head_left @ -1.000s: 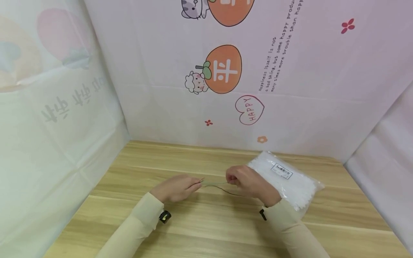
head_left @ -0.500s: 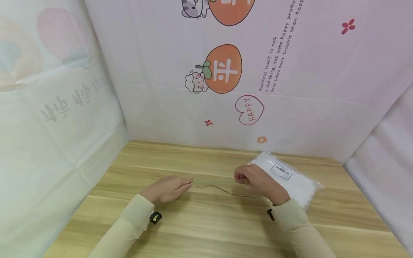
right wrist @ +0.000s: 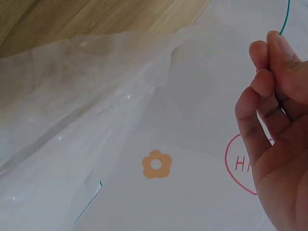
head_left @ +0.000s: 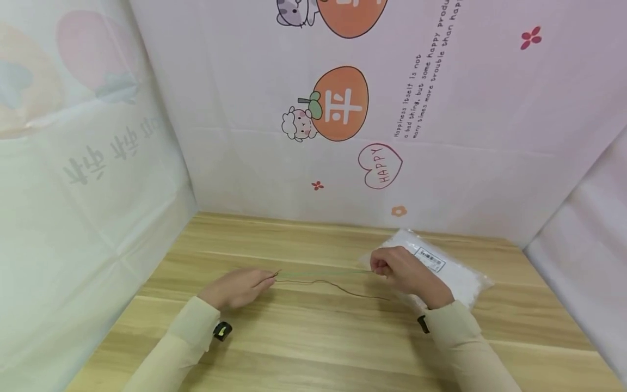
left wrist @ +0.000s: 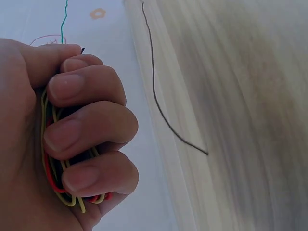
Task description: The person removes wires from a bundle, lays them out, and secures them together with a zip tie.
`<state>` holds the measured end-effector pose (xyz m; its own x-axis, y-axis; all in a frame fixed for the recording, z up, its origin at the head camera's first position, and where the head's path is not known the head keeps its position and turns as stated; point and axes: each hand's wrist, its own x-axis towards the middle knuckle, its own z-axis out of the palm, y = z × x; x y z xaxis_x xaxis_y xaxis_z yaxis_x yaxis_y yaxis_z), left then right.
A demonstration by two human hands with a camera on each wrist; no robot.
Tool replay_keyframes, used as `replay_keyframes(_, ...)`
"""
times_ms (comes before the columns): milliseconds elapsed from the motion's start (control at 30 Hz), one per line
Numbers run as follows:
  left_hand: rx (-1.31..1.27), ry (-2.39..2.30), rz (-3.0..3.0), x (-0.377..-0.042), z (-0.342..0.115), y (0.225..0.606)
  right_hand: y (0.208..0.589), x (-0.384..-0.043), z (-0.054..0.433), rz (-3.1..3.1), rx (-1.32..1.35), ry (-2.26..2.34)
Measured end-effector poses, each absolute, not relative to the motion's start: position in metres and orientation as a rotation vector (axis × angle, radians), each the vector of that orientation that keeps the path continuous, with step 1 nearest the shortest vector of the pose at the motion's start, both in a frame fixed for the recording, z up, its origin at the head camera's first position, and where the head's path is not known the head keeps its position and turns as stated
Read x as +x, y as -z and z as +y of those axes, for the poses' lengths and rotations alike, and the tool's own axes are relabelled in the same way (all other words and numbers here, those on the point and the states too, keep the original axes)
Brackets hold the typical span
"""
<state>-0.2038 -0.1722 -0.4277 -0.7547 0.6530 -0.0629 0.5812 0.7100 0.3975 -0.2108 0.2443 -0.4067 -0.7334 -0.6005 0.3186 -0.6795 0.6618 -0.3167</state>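
Observation:
In the left wrist view, the fingers of my left hand (left wrist: pixel 91 110) curl around a small bundle of thin wires (left wrist: pixel 46 166), yellow, red and dark. A green wire (head_left: pixel 323 273) runs nearly straight from this hand across to my right hand (head_left: pixel 406 275). There the thumb and index finger pinch its end, as the right wrist view shows. A dark brown wire (head_left: pixel 338 287) also comes out of the left hand and trails rightward in a loose wave, its far end free. Most of the bundle is hidden inside the left palm.
A clear plastic bag (head_left: pixel 460 283) of white contents, with a barcode label (head_left: pixel 430 259), lies behind and under the right hand. Below everything is a wood-grain tabletop (head_left: pixel 294 348). Printed white cloth (head_left: pixel 245 163) hangs at the back and both sides.
My hands have moved apart, the left one leftward and the right one rightward. More green wire shows between them, and the brown wire's free end is out from beside the right hand.

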Motion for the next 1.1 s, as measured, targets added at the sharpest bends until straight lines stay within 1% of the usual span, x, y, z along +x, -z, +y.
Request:
replay_keyframes(367, 0.948, -0.505, 2.706, -0.209, -0.175, 0.429, 0.402, -0.206, 0.258, -2.697, 1.016, -0.698)
replay_keyframes(633, 1.022, -0.464, 2.735, -0.208, -0.177, 0.426, 0.401, -0.203, 0.268, -2.720, 0.946, -0.684)
replay_keyframes(767, 1.014, -0.454, 2.737, -0.207, -0.177, 0.425, 0.401, -0.203, 0.273, -2.716, 0.950, -0.692)
replay_keyframes(1100, 1.003, -0.434, 2.752, -0.208, -0.179, 0.426, 0.406, -0.204, 0.272, -2.736, 0.953, -0.699)
